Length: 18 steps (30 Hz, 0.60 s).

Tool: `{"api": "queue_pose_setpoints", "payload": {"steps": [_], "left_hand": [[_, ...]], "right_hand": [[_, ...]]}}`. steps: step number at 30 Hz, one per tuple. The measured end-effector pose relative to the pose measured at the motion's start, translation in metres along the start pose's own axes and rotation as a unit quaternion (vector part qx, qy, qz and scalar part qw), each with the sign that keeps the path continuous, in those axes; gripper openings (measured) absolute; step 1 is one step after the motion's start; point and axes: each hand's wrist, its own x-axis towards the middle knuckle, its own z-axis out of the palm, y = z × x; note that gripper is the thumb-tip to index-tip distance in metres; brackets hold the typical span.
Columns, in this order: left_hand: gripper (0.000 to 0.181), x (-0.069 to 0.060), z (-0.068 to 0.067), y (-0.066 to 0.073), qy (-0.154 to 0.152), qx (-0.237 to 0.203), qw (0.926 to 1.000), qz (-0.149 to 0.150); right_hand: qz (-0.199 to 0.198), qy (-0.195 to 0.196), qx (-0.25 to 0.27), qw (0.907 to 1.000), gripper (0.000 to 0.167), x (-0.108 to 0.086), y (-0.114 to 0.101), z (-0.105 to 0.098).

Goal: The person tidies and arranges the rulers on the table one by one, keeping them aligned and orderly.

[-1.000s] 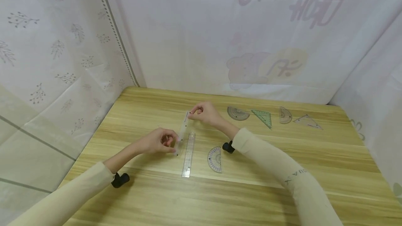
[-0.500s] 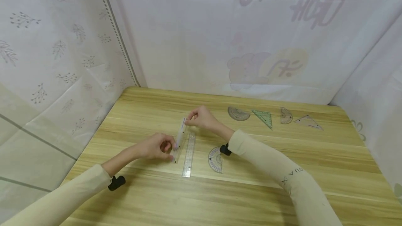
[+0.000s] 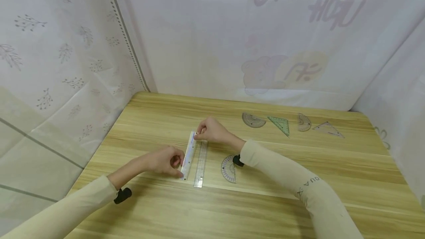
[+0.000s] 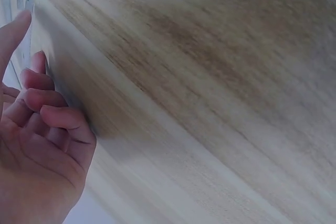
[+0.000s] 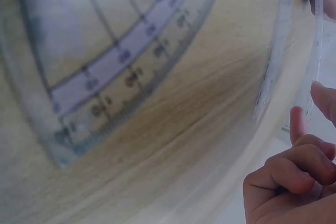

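Note:
A clear ruler [image 3: 188, 158] lies between my two hands in the head view, slanting away from me. My left hand [image 3: 162, 159] holds its near end at the left edge, thumb toward me. At the far end, my right hand [image 3: 214, 131] pinches the ruler between thumb and index finger. Just right of it a second clear ruler [image 3: 200, 169] lies on the table, nearly parallel, its far end close under the right hand. The left wrist view shows the left hand [image 4: 44, 145] with its other fingers curled. Whether the held ruler touches the wood cannot be told.
Right of the rulers lies a clear protractor [image 3: 228, 169], large in the right wrist view. Along the back right of the wooden table [image 3: 212, 209] are a grey protractor [image 3: 254, 120], a green set square [image 3: 280, 125], another protractor [image 3: 303, 122] and a clear set square [image 3: 328, 130].
Both hands have brought the held ruler toward me, from farther back to beside the second ruler. The other things on the table have stayed put.

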Motion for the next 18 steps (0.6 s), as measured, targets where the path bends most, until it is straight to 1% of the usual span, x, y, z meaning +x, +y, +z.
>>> {"api": "queue_pose_setpoints", "payload": {"steps": [6,11,14,18], "left_hand": [[0.033,-0.0008,0.0022,-0.0016,-0.005,0.018,0.9998,0.005],[0.034,-0.0009,0.002,-0.002,-0.011,0.028,0.9995,0.005],[0.034,-0.0012,0.0012,-0.0003,-0.014,0.033,0.9993,0.008],[0.034,-0.0014,-0.0002,0.0033,-0.016,0.039,0.9991,0.008]], "right_hand": [[-0.007,-0.012,-0.031,0.9994,0.017,0.001,0.0017,0.0049],[0.003,-0.017,-0.055,0.9983,0.019,0.0013,-0.0007,0.0065],[0.01,-0.024,-0.062,0.9978,0.02,0.0013,-0.0026,0.006],[0.009,-0.03,-0.074,0.9968,0.02,0.002,-0.0028,0.0058]]}}
